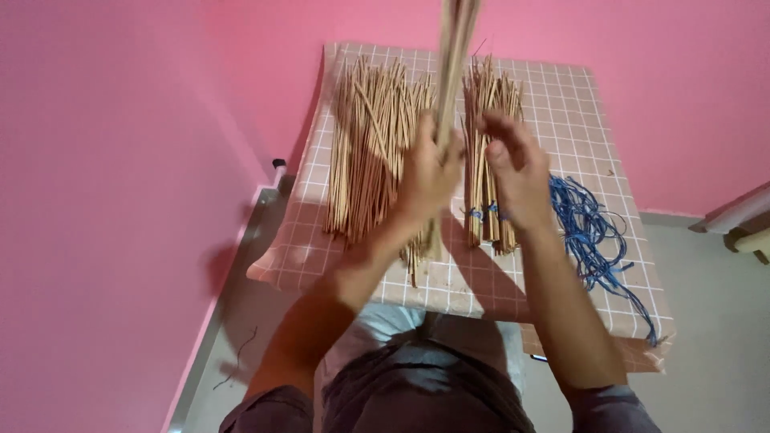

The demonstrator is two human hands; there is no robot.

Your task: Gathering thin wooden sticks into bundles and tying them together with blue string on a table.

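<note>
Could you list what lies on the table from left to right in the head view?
Loose pile of sticks → left hand gripping an upright bunch of sticks → right hand over a tied bundle → blue strings.

Bright pink walls (pixel 104 160) on the left and behind, grey floor (pixel 714 321) on the right, bench (pixel 593 136) covered with a brown cloth with white grid lines, pale wooden furniture edge (pixel 742 220) at far right, soft even light
</note>
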